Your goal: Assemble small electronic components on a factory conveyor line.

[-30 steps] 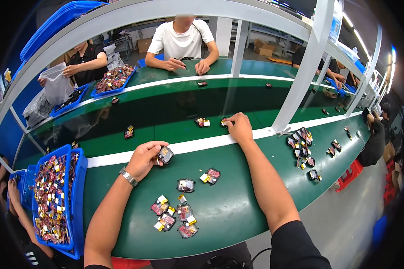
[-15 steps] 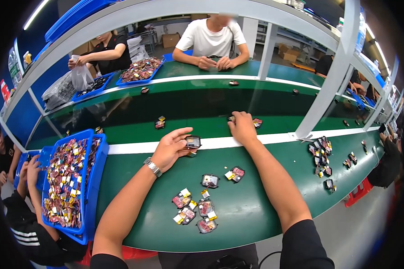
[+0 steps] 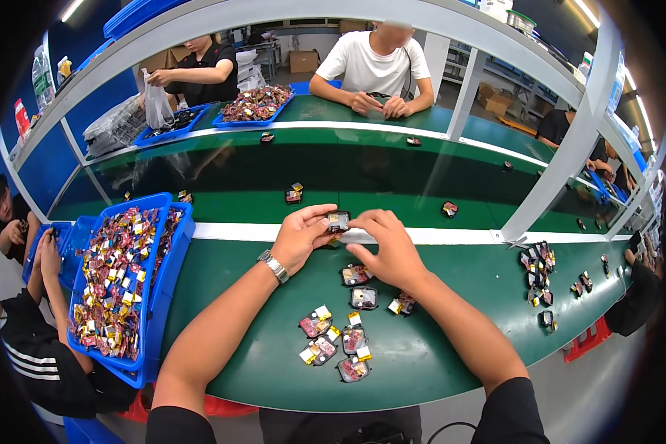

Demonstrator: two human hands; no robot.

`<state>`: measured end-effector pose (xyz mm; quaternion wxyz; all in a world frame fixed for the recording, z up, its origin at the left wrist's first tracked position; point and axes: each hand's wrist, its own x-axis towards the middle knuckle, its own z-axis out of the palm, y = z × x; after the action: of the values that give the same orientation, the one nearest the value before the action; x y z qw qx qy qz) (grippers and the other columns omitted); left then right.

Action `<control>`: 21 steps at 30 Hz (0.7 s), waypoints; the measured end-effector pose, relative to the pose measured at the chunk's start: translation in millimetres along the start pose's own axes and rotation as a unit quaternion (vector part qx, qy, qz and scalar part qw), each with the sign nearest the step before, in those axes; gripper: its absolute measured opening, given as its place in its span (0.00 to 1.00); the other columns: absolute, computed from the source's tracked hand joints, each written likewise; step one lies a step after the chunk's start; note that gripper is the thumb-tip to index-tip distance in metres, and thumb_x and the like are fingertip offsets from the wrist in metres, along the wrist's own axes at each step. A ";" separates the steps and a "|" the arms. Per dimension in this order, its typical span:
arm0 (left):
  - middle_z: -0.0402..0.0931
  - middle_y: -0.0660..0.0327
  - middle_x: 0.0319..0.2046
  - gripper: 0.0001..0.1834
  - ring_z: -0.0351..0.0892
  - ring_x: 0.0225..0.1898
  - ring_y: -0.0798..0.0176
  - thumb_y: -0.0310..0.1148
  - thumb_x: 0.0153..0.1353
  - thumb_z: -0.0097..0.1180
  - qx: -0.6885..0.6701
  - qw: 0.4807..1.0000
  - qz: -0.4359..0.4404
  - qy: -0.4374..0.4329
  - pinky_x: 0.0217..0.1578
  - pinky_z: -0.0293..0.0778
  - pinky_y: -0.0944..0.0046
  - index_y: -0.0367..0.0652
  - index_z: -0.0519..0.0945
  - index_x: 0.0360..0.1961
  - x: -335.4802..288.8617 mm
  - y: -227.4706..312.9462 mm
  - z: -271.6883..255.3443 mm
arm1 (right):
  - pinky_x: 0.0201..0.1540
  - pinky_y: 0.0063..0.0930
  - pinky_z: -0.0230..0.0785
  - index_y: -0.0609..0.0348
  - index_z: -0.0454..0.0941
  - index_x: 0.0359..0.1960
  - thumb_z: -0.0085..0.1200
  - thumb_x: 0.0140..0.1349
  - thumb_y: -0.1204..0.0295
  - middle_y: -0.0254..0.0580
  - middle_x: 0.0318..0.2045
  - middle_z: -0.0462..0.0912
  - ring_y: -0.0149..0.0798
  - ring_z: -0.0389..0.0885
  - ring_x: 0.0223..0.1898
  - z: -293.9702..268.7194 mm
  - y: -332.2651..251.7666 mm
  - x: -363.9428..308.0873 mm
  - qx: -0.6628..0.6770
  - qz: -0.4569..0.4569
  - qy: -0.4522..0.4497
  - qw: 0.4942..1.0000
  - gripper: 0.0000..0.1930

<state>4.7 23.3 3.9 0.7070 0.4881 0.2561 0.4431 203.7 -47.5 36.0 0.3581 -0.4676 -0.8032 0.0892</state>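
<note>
Above the white rail, my left hand [image 3: 296, 240], wearing a metal-band watch, grips a small black plastic housing [image 3: 338, 220] with a greyish inside. My right hand [image 3: 387, 248] is beside it, thumb and forefinger apart, a fingertip close to the housing's right edge; whether it touches I cannot tell. Below my hands, several similar black housings [image 3: 354, 340] lie on the green table [image 3: 274, 385], with red circuit boards and silver-and-yellow battery cells. One housing [image 3: 355, 275] rests just under my hands; another [image 3: 402, 303] is partly covered by my right forearm.
Blue trays [image 3: 155, 296] heaped with small boards and batteries stand at left. Past the white rail [image 3: 237, 232], a green belt [image 3: 237, 203] carries scattered housings [image 3: 294, 194]. A pile of housings [image 3: 538, 270] lies at right. A grey post [image 3: 562, 148] rises there. Co-workers sit opposite and alongside.
My right hand has come back from the belt to beside the housing in my left hand. Another housing now lies on the table below my hands. The whole view has shifted slightly.
</note>
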 end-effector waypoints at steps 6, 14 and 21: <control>0.76 0.56 0.51 0.22 0.79 0.50 0.63 0.20 0.64 0.49 0.008 1.000 -0.014 -0.005 0.51 0.80 0.61 0.36 0.69 0.60 -2.0 4.6 4.2 | 0.56 0.39 0.67 0.57 0.83 0.35 0.61 0.56 0.72 0.45 0.49 0.75 0.48 0.72 0.52 21.9 16.4 13.1 0.039 0.028 0.059 0.997 0.06; 0.73 0.58 0.53 0.18 0.77 0.52 0.65 0.19 0.62 0.50 0.075 0.989 -0.111 -0.061 0.53 0.78 0.61 0.39 0.71 0.53 -5.2 14.1 0.8 | 0.59 0.39 0.65 0.58 0.82 0.33 0.59 0.58 0.71 0.46 0.52 0.75 0.49 0.70 0.57 20.0 15.8 10.1 0.043 0.022 0.013 0.999 0.05; 0.72 0.56 0.54 0.20 0.77 0.53 0.63 0.18 0.59 0.51 0.086 0.983 -0.113 -0.117 0.51 0.79 0.61 0.38 0.70 0.55 -4.6 11.2 9.9 | 0.59 0.39 0.65 0.56 0.83 0.34 0.60 0.57 0.71 0.47 0.53 0.74 0.50 0.69 0.57 16.2 20.7 0.2 0.051 -0.003 0.014 0.999 0.05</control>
<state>6.1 16.1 17.8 0.7333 0.5629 0.2626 0.2765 207.3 -32.9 14.5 0.3932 -0.4479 -0.7936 0.1224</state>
